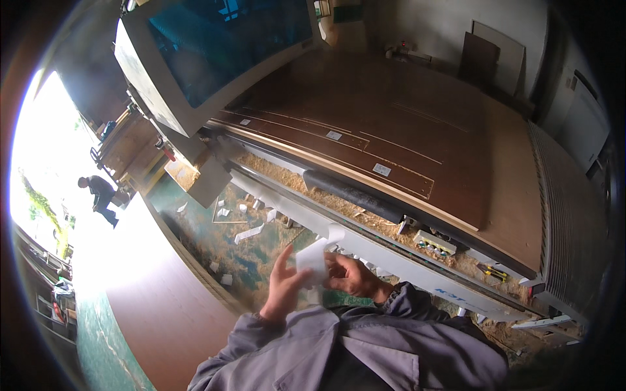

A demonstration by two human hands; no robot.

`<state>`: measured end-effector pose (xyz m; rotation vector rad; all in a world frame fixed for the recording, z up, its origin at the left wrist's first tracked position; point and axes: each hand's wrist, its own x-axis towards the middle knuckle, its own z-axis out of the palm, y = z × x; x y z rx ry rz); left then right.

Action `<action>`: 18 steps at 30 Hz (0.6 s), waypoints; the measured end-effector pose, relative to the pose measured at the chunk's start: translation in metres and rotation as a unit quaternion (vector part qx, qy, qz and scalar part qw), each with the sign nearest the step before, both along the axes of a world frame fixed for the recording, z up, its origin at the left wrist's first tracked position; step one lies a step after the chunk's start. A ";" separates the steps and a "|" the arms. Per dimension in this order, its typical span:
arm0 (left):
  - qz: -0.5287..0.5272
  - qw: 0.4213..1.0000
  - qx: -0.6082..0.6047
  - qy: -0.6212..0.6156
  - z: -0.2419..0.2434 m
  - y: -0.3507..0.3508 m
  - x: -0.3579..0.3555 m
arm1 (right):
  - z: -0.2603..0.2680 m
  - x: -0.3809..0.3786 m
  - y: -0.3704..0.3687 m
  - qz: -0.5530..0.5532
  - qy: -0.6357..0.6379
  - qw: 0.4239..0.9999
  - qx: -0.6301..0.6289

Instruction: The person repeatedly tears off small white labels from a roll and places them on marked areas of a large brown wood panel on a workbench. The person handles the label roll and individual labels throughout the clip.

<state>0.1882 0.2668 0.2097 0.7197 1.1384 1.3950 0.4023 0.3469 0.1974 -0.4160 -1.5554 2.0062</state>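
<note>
My left hand (pixel 287 283) grips a curling strip of white paper (pixel 311 259), its thumb across the front. From the right, the bent fingers of my right hand (pixel 353 277) meet the strip's edge; the fingertips are partly hidden behind it. Both hands are in front of my chest, above the littered floor. Beyond them, a dark brown panel (pixel 459 190) lies on the bed of a large cutting machine. Grooves are cut in it, and several small white labels lie on its near part, one white label (pixel 381 169) nearest to me.
Sawdust (pixel 318 195) fills the machine's side channel, with yellow-handled pliers (pixel 493 272) at its right. A blue-windowed machine head (pixel 230 44) stands over the bed. At left is a stack of boards (pixel 161 303); a person (pixel 100 198) bends beyond it. Paper scraps (pixel 249 233) litter the floor.
</note>
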 end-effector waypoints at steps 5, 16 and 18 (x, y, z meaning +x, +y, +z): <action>-0.030 0.999 0.041 -0.002 0.008 -0.016 0.009 | 0.013 0.011 -0.028 -0.017 0.062 0.997 -0.037; -0.050 0.976 0.194 -0.091 0.049 -0.060 -0.027 | 0.040 -0.048 -0.060 -0.049 0.013 0.997 -0.063; -0.031 0.979 0.193 -0.061 0.057 -0.066 -0.047 | 0.049 -0.070 -0.066 -0.049 -0.002 0.997 -0.053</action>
